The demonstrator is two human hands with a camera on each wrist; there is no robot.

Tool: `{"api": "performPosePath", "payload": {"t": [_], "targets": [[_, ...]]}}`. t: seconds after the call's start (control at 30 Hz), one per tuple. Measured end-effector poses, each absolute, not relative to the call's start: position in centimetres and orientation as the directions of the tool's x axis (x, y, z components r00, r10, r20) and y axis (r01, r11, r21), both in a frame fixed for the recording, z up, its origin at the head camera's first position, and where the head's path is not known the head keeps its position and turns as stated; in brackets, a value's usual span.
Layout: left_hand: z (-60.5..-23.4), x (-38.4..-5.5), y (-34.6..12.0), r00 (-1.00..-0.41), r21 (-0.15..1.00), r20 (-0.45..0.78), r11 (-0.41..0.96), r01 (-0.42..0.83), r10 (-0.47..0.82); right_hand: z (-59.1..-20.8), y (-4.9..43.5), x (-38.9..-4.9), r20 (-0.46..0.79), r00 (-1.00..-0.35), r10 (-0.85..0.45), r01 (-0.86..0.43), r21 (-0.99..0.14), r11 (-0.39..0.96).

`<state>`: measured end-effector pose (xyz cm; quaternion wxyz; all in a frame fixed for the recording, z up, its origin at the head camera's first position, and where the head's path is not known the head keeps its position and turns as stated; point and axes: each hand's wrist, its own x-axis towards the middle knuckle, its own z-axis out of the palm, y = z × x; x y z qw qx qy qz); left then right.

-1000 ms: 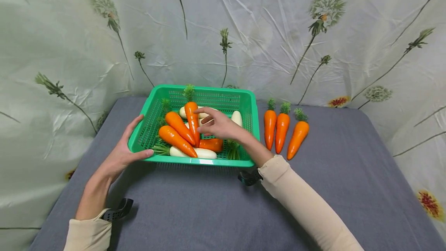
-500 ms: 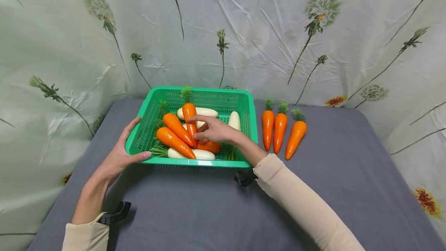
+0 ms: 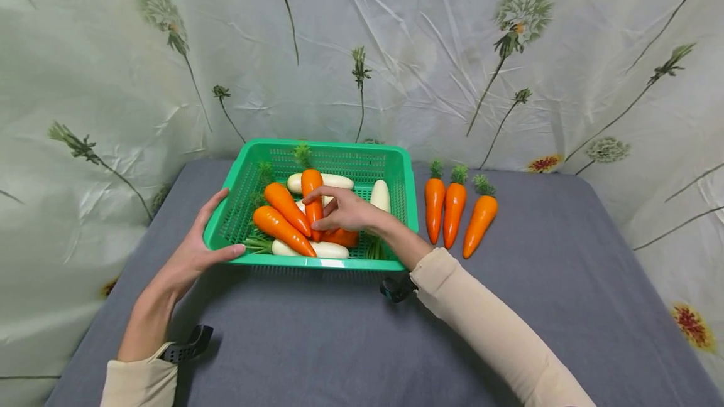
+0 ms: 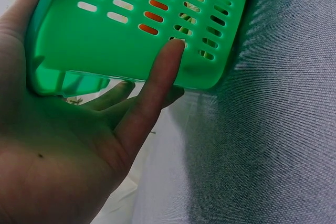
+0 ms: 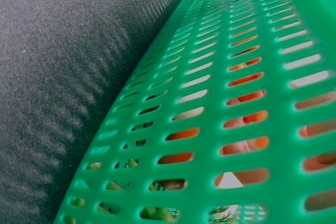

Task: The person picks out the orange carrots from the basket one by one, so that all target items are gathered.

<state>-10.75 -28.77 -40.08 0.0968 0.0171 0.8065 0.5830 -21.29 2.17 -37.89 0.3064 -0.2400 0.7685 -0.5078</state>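
Observation:
A green plastic basket (image 3: pixel 351 264) holds several orange carrots and white radishes (image 3: pixel 332 250). My left hand (image 3: pixel 195 250) grips its left front corner, thumb on the front side and fingers along the left side; the left wrist view shows the thumb against the slotted wall (image 4: pixel 94 45). Inside the basket, my right hand (image 3: pixel 349 211) pinches a carrot (image 3: pixel 312 181) whose leafy top points toward the back. Two more carrots (image 3: pixel 285 203) lie left of it, and another carrot (image 3: pixel 345 238) is partly hidden under the hand. Basket slats (image 5: pixel 210 98) screen the right hand in its wrist view.
Three carrots (image 3: pixel 455 212) lie side by side on the grey cloth (image 3: pixel 543 281), right of the basket. A radish (image 3: pixel 380 195) stands along the basket's right side. Behind the table hangs a floral curtain (image 3: pixel 418 74).
My right hand has moved down along the carrot and its thumb and fingers have come together on it. The carrot has shifted slightly right. The left hand keeps its place on the basket.

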Motion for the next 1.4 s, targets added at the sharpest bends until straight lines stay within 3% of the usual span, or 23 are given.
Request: {"api": "performPosePath", "payload": {"t": [1.4], "targets": [[-40.2, -10.8, -28.9, -0.980, 0.952, -0.131, 0.295, -0.082, 0.152, -35.2, 9.5, -21.2, -0.072, -0.803, -0.592, -0.059, -0.978, 0.198]]}}
